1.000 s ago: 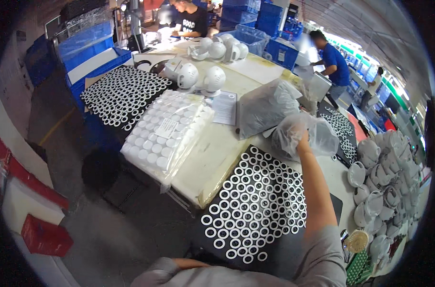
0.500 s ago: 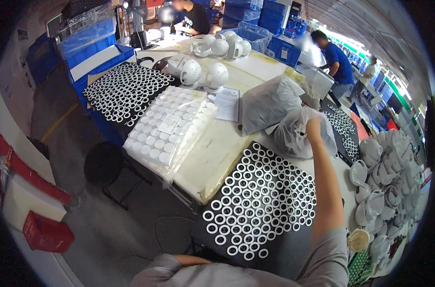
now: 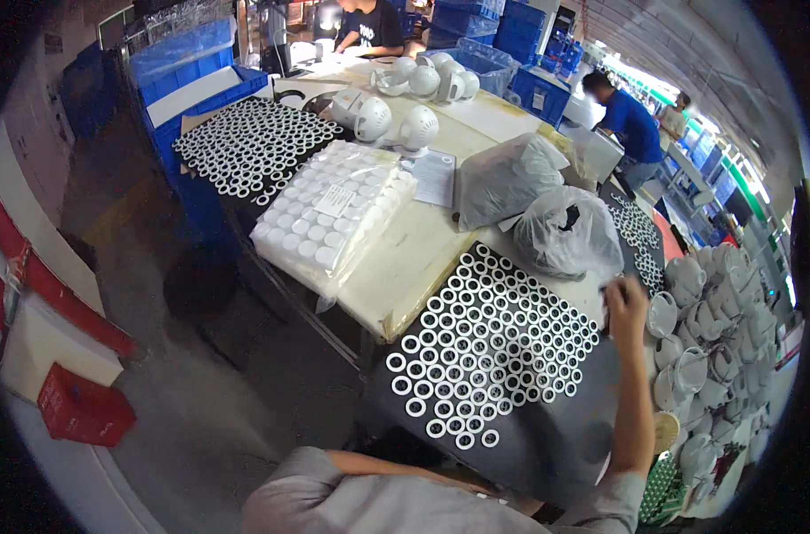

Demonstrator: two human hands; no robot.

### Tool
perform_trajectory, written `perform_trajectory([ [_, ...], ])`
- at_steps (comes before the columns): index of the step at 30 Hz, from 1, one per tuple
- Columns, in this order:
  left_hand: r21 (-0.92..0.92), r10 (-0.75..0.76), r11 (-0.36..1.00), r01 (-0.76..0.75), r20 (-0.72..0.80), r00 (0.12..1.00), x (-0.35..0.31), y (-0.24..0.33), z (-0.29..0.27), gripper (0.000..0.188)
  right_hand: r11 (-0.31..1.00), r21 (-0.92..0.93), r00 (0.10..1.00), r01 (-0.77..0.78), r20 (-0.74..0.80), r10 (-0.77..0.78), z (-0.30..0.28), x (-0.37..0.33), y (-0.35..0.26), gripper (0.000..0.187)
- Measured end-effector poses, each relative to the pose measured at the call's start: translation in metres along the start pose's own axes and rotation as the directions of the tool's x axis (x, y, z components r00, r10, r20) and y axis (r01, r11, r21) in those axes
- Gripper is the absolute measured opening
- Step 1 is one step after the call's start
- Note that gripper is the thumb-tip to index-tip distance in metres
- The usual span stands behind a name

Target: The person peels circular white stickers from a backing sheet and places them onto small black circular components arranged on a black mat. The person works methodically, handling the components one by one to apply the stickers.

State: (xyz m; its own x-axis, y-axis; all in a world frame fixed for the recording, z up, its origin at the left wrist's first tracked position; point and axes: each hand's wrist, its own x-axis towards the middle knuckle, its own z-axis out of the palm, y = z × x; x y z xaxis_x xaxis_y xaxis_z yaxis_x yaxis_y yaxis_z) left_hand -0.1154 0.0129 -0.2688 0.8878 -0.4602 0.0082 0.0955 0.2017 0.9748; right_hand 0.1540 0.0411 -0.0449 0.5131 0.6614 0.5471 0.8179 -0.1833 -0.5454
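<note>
My right hand (image 3: pixel 626 307) hovers by the right edge of a black mat, beside a clear plastic bag (image 3: pixel 570 236) with something dark in its mouth. Its fingers are curled together; whatever they hold is too small to make out. Rows of white rings (image 3: pixel 485 343) with dark centres cover much of the black mat (image 3: pixel 579 436). My left forearm (image 3: pixel 387 466) crosses low in front of my body, and the left hand's fingers are hidden by my grey shirt.
A wrapped block of white round parts (image 3: pixel 311 218) lies left of centre. Behind it stand white domed housings (image 3: pixel 418 129) and a paper sheet (image 3: pixel 434 178). A full grey bag (image 3: pixel 512 178) stands beyond the clear one. White shells (image 3: pixel 712 311) pile up at right. Co-workers (image 3: pixel 632 125) work farther back.
My right hand has come out of the clear bag's mouth and moved nearer, to the mat's right edge. The view has shifted slightly.
</note>
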Motion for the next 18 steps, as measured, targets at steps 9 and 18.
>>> perform_trajectory([
  [9, -0.063, 0.112, 0.993, -0.104, 0.139, 0.984, 0.034, -0.031, 0.036, 0.03, 0.901, -0.4, 0.983, -0.17, -0.009, 0.182, -0.033, -0.208, 0.028, 0.01],
  [18, -0.141, -0.276, 0.952, 0.271, -0.013, 0.961, 0.03, -0.018, 0.049, 0.025, 0.863, -0.503, 0.99, 0.045, 0.137, 0.028, -0.019, -0.214, 0.019, 0.036],
])
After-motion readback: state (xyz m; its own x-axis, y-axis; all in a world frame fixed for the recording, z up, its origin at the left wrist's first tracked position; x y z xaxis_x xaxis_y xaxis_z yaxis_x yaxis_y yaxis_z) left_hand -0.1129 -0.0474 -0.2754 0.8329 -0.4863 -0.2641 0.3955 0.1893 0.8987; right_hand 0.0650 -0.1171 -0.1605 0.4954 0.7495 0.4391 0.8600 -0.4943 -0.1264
